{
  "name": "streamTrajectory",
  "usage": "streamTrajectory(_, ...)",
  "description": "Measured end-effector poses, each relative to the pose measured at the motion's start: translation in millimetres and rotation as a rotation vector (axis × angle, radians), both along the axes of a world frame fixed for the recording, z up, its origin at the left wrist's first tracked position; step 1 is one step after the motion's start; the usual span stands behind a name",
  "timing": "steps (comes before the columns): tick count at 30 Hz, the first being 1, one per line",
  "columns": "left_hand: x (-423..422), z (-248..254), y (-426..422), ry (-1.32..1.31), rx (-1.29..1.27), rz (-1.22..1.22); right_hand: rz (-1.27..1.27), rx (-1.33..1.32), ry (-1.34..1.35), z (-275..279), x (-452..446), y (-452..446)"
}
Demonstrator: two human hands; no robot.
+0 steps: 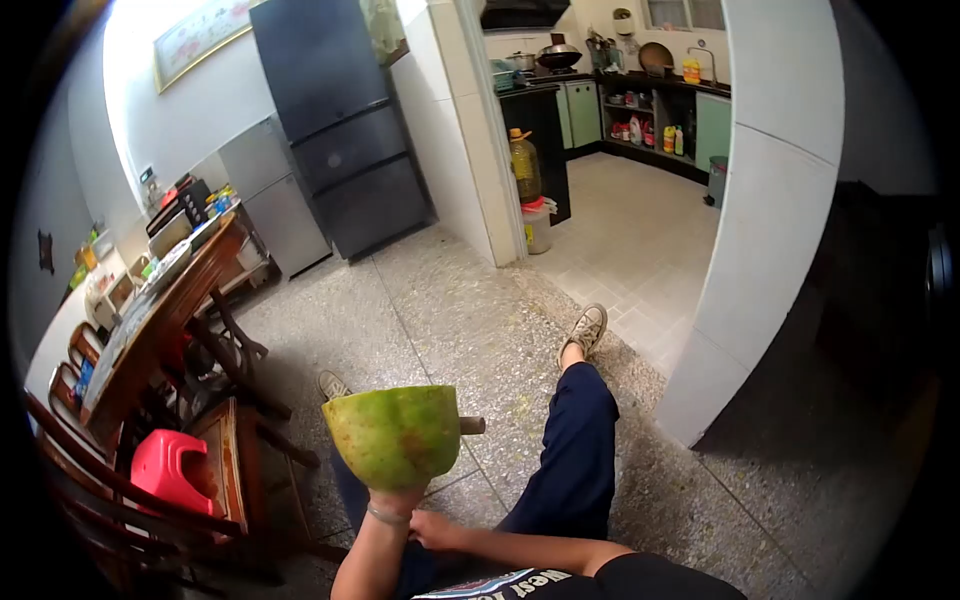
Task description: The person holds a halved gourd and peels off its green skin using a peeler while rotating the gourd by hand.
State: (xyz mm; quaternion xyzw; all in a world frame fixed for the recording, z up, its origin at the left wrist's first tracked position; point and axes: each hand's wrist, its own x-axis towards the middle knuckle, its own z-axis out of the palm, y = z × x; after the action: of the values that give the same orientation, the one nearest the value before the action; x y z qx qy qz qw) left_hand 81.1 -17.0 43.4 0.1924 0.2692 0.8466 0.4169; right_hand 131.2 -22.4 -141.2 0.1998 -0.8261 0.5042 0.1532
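Note:
A large green fruit [395, 435] with a flat, cut-looking top is held up in front of me; its exact kind I cannot tell. Below it, my left hand [398, 497] supports it, with most of the fingers hidden by the fruit. A band circles the left wrist. From the fruit's right side a short brown cylindrical stub [472, 425] sticks out; whether it is joined to the fruit I cannot see. Close beside the left wrist, my right hand [432, 530] looks curled closed over my lap, its fingertips hidden.
A wooden chair [228, 455] bearing a pink plastic stool [172, 470] stands at left, beside a cluttered dining table [215, 262]. Behind is a dark fridge [365, 205]. A wall corner [770, 210] borders the kitchen doorway, where a large oil jug [523, 170] sits on a bucket.

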Motion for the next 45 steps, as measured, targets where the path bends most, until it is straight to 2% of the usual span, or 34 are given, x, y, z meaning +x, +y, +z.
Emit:
streamTrajectory(2,3.5,15.4,4.0,0.102,-0.047,-0.074,-0.036,0.013,-0.006,25.6,4.1,17.1)
streamTrajectory(4,11.5,18.6,5.9,0.171,-0.083,-0.137,0.378,-0.246,-0.37,31.5,17.3,24.5)
streamTrajectory(5,12.1,13.5,5.3,0.164,-0.091,-0.147,0.619,-0.078,-0.349,33.6,29.3,24.0)
streamTrajectory(6,12.1,5.2,5.8,0.493,-0.308,0.02,0.628,-0.037,-0.362,29.5,43.2,18.1)
streamTrajectory(7,5.9,0.2,9.9,0.661,-0.402,0.102,0.635,0.011,-0.37,26.3,50.5,16.1)
streamTrajectory(8,-0.3,-5.1,13.8,0.824,-0.506,0.188,0.649,-0.181,-0.388,21.8,51.8,23.6)
streamTrajectory(9,-10.3,-10.3,12.9,0.425,-0.217,-0.059,0.664,-0.38,-0.414,20.9,57.8,30.6)
streamTrajectory(11,-6.8,-29.0,0.0,-0.042,0.063,-0.272,0.508,-0.445,-0.421,5.3,63.7,44.1)
streamTrajectory(12,-2.4,-37.3,-9.8,-0.104,0.047,-0.223,0.42,-0.459,-0.394,-7.9,64.7,54.5)
streamTrajectory(13,-1.5,-42.7,-16.7,-0.157,0.031,-0.179,0.242,-0.53,-0.703,-14.5,69.1,66.3)
streamTrajectory(14,-4.1,-46.8,-20.4,-0.2,0.017,-0.138,0.068,-0.464,-0.362,-8.2,72.2,81.8)
streamTrajectory(15,-5.9,-50.8,-22.6,-0.241,0.003,-0.1,-0.082,-0.771,-0.596,-11.9,79.3,93.7)
streamTrajectory(17,-10.4,-64.7,-13.6,-0.293,-0.002,-0.071,-0.348,-1.086,-0.468,15.5,97.4,128.6)
streamTrajectory(18,-13.4,-74.0,-11.8,-0.405,0.103,-0.202,-0.546,-1.032,-0.454,47.6,108.9,142.3)
streamTrajectory(20,-18.5,-105.4,-26.5,-0.602,0.319,-0.39,-0.597,-0.941,-0.325,71.9,117.1,177.4)
streamTrajectory(21,-27.5,-145.7,-28.5,-0.316,0.159,-0.281,-0.586,-0.941,-0.245,91.2,111.0,189.9)
streamTrajectory(23,-7.6,-89.8,-13.4,-0.569,0.045,-0.24,-0.509,-0.764,-0.372,135.1,93.9,203.7)
streamTrajectory(25,-11.1,-100.4,-4.7,-0.622,-0.005,-0.262,-0.34,-0.554,-0.644,151.4,75.1,205.8)
streamTrajectory(27,-16.7,-118.1,4.0,-0.642,-0.04,-0.303,-0.131,-0.373,-0.709,138.3,51.3,211.5)
streamTrajectory(29,-25.0,-133.8,9.1,-0.656,-0.069,-0.331,0.041,-0.517,-0.794,108.8,34.6,211.5)
streamTrajectory(30,-30.2,-139.9,13.5,-0.663,-0.081,-0.347,0.043,-0.571,-0.79,91.2,31.0,214.6)
streamTrajectory(33,-45.6,-156.8,26.1,-0.685,-0.105,-0.374,-0.13,-0.93,-0.913,82.5,22.2,215.8)
streamTrajectory(37,-58.0,-182.2,37.9,-0.717,-0.14,-0.394,-0.249,-1.053,-0.885,37.1,15.8,227.0)
streamTrajectory(39,-59.8,-197.4,39.5,-0.743,-0.149,-0.391,-0.613,-0.906,-1.004,10.4,30.8,231.8)
streamTrajectory(40,-61.1,-204.0,38.3,-0.749,-0.151,-0.379,-0.793,-0.926,-0.935,-8.6,36.5,232.7)
streamTrajectory(41,-61.8,-210.2,37.2,-0.76,-0.151,-0.364,-0.818,-1.163,-0.9,-2.4,43.7,237.5)
streamTrajectory(42,-63.8,-213.6,35.1,-0.765,-0.154,-0.336,-0.729,-1.193,-0.88,-8.2,46.6,254.2)
streamTrajectory(43,-68.9,-215.9,36.7,-0.76,-0.141,-0.305,-0.818,-1.297,-0.741,2.1,32.9,260.6)
streamTrajectory(45,-84.4,-219.6,44.4,-0.733,-0.105,-0.252,-0.749,-1.384,-0.773,1.7,15.9,274.0)
